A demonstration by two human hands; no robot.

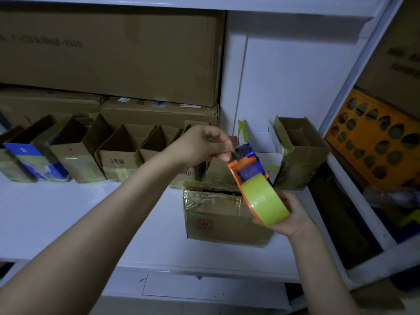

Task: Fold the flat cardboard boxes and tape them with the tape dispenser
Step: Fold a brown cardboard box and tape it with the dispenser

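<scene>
An orange and blue tape dispenser [247, 164] loaded with a yellow-green tape roll [264, 202] is held up over the white shelf. My right hand [289, 215] grips the roll from below and behind. My left hand [205, 145] pinches at the dispenser's blue cutter end with thumb and fingertips. Directly under the dispenser stands a small folded cardboard box [218, 218], its top and upper side covered in glossy tape, a dark slit showing along the top.
A row of open taped small boxes [118, 155] lines the back of the white shelf [68, 212]. Large cartons [109, 55] are stacked above them. A brown open box [300, 153] and a white one [261, 137] stand right of centre. An orange perforated crate [377, 142] sits at right.
</scene>
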